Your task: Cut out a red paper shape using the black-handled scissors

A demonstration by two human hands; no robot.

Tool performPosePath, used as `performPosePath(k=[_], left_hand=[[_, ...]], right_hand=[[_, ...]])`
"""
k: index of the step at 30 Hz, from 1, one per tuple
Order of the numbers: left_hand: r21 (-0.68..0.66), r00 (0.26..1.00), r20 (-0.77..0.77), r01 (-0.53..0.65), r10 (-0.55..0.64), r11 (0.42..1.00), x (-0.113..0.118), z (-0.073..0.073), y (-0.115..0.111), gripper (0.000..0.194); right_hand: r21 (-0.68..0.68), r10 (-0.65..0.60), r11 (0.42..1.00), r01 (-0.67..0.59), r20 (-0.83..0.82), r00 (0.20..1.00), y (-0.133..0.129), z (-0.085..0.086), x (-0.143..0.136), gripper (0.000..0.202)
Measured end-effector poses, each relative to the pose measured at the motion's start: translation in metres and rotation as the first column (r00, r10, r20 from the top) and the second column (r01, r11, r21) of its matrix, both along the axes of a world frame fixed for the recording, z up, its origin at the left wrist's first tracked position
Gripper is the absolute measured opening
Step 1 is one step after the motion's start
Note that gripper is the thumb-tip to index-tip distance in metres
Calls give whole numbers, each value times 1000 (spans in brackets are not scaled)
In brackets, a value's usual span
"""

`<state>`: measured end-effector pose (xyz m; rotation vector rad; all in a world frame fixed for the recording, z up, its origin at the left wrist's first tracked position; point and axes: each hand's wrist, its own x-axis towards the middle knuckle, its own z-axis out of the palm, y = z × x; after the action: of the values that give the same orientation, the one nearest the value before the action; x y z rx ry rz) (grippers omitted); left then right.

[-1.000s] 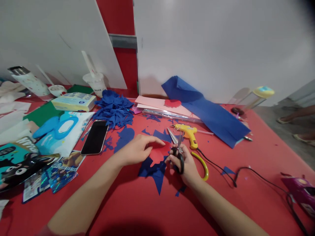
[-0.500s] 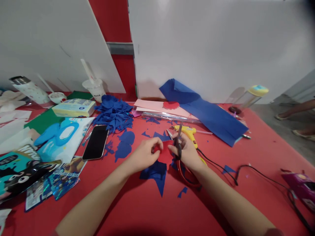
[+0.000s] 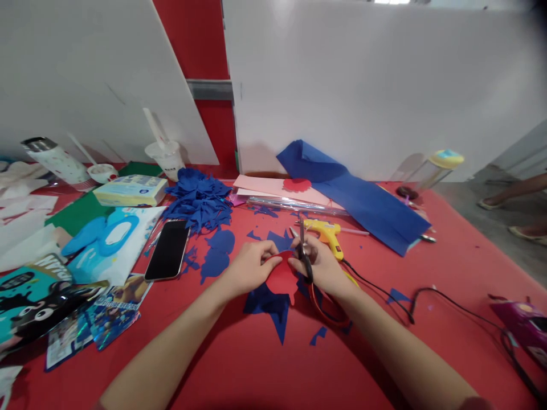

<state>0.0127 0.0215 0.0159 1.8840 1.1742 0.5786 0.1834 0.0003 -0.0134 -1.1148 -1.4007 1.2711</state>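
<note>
Red paper [image 3: 282,280] is now raised above blue scraps [image 3: 280,324] on the worktop [image 3: 231,359], its lower edge exposed; it is pinched by the left hand [image 3: 248,266], while scissors [image 3: 306,266] are grasped by the right hand [image 3: 328,269]

I see plain red on the desk [image 3: 239,370]. Landmark: phone [image 3: 168,250], black screen. Left of it, wipes pack [image 3: 117,233]: white, bright blue patches. Beyond it, paper pile [image 3: 199,199]: solid deep blue. Right of it, cut-out [image 3: 282,276]: flat red; scissors [image 3: 306,267]: black handle; glue gun [image 3: 325,230]: yellow. Farther right, long sheet [image 3: 363,205]: plain blue, no print that I can make out.
</note>
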Motion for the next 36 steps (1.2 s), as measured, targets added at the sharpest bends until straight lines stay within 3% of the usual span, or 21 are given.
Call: performPosePath(k=[5,9,14,18,23,32,36], left_hand=[[3,999,46,-28,28,1000,-7,0,5,14],[-2,995,88,-49,49,999,-14,2,8,15],[-13,992,115,-59,60,998,-21,10,11,16],[4,994,87,-64,63,998,-25,16,11,16],[22,995,60,-79,78,997,-27,21,10,16],[-57,999,50,9,-6,998,-26,16,8,16],[-30,999,-6,41,-41,999,-26,17,8,17]], right_hand=[[-82,-10,997,2,-92,996,0,-1,8,24],[-124,10,992,-14,-34,999,-1,-9,17,26],[-125,155,979,-164,-74,985,-7,-16,25,41],[-196,247,942,-274,-149,957,-13,-13,27,44],[-182,367,893,-413,-239,899,-19,-10,29,51],[-150,401,885,-442,-241,884,-22,-8,28,50],[-159,414,872,-464,-269,870,-24,-10,28,52]])
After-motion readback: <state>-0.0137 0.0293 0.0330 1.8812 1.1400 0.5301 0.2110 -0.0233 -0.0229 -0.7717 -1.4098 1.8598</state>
